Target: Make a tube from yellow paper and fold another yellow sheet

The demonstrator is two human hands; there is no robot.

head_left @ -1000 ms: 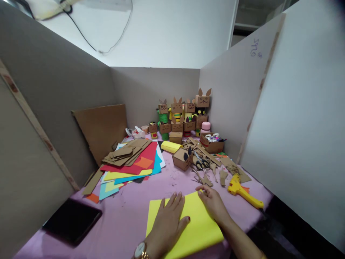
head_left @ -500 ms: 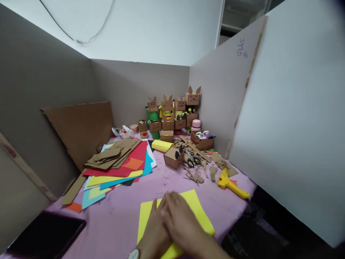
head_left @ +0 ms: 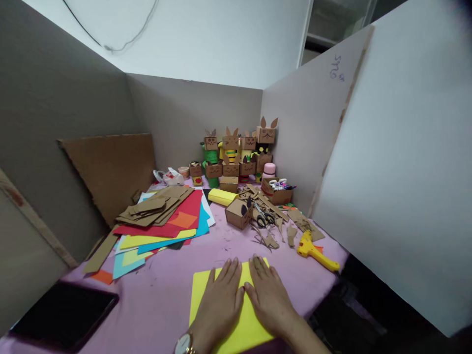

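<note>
A yellow sheet of paper [head_left: 201,287] lies on the pink-covered table right in front of me. My left hand [head_left: 222,297] rests flat on its left half, fingers stretched out toward the far edge, with a watch [head_left: 184,343] on the wrist. Beside it, my right hand [head_left: 268,295] is pressed flat on the right part of the sheet, fingers together and pointing away. The two thumbs nearly meet over the middle of the paper. Neither hand grips anything; both cover much of the sheet.
Coloured paper [head_left: 147,243] and cardboard pieces [head_left: 155,209] are stacked at left, above a black tablet-like slab [head_left: 64,314]. A cardboard box head [head_left: 238,214], scissors [head_left: 263,216], scraps [head_left: 271,241] and a yellow glue gun [head_left: 317,253] lie beyond and right. Cardboard animal figures [head_left: 230,142] stand at the back.
My hands, one laid over the other before, have moved apart and now lie side by side on the yellow paper. The view has shifted slightly.
</note>
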